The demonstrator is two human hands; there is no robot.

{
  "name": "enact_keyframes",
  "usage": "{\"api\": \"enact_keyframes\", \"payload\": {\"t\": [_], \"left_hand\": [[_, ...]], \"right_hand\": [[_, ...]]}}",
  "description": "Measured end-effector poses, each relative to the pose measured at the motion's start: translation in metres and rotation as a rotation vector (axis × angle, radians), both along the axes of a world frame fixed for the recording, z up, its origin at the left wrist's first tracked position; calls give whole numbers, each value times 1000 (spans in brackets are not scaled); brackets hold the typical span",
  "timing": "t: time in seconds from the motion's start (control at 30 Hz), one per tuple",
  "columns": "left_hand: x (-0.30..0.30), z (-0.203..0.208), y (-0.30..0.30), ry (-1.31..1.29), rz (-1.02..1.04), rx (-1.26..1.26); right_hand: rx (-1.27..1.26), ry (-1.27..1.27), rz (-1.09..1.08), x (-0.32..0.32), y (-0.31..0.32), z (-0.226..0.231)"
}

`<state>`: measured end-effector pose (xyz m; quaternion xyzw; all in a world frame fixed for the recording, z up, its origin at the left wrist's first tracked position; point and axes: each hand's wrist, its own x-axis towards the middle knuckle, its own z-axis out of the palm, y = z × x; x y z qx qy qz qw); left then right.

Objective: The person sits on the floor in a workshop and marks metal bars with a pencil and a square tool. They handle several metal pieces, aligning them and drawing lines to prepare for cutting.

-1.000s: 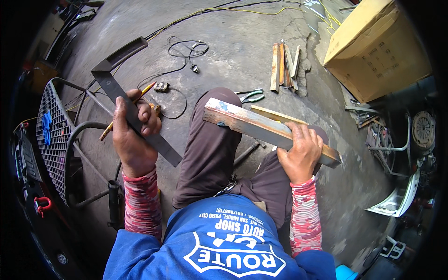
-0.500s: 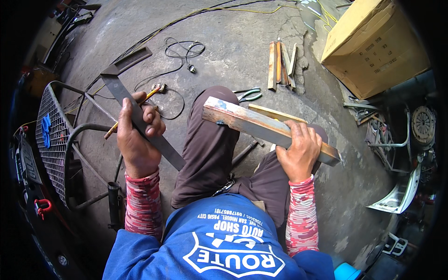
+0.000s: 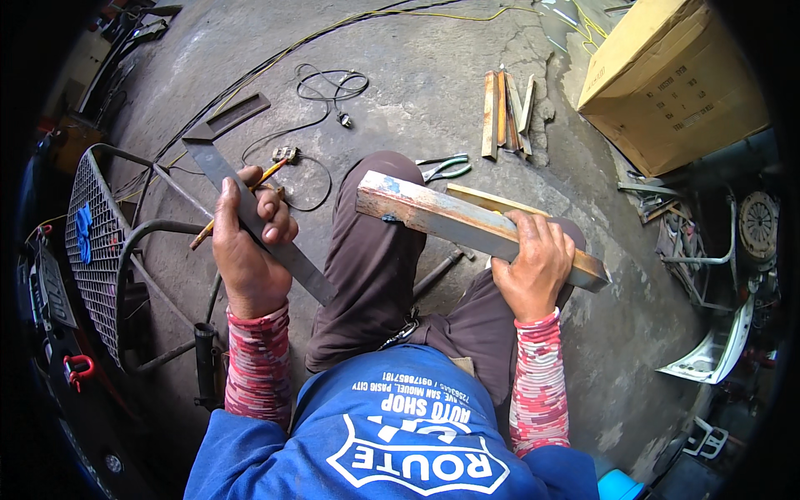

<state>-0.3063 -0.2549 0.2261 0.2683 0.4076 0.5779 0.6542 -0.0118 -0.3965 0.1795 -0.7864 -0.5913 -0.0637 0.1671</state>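
Note:
My left hand (image 3: pixel 250 242) is closed around a dark metal square (image 3: pixel 296 267), its blade slanting down toward my left knee and its other arm pointing to the upper right. A yellow pencil (image 3: pixel 202 234) is tucked between the same fingers, crossing the blade. My right hand (image 3: pixel 537 267) grips a rusty, grey rectangular metal tube (image 3: pixel 458 223) from above near its right end. The tube lies across my thighs, its left end by my left knee. Behind it, a thin yellowish strip (image 3: pixel 477 197) is partly hidden. Between my legs shows a hammer (image 3: pixel 439 273), partly covered.
Green-handled pliers (image 3: pixel 446 167) lie on the floor beyond my knees, with a black cord (image 3: pixel 333 87) farther off. Several metal strips (image 3: pixel 490 117) lie ahead. A large cardboard box (image 3: pixel 667 92) stands far right. A metal frame with mesh (image 3: pixel 96 250) stands at left, near my arm.
My left hand has shifted very slightly right, with the square and pencil turning a little. The tube's left end has moved slightly left. Both grips stay the same.

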Motion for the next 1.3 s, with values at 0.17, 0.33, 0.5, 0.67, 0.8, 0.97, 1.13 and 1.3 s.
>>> {"api": "enact_keyframes", "payload": {"t": [0.17, 0.33, 0.5, 0.67, 0.8, 0.97, 1.13, 1.3], "left_hand": [[1, -1, 0, 19, 8, -3], [1, -2, 1, 16, 14, -2], [-1, 0, 0, -3, 8, 3], [-6, 0, 0, -28, 24, 5], [-13, -4, -1, -16, 32, -3], [-21, -14, 3, -63, -10, -13], [-22, -19, 3, 65, -155, 262], [-11, -17, -3, 123, -275, 345]], "right_hand": [[-12, -6, 7, 1, 2, 1], [11, 10, -17, -1, 2, -2], [116, -46, -91, -10, -3, -12], [262, -139, -151, -20, -10, -22], [298, -115, -140, -25, -11, -26], [262, -67, -183, -22, -14, -26], [306, -42, -139, -19, -14, -25], [302, -66, -143, -17, -12, -25]]}}
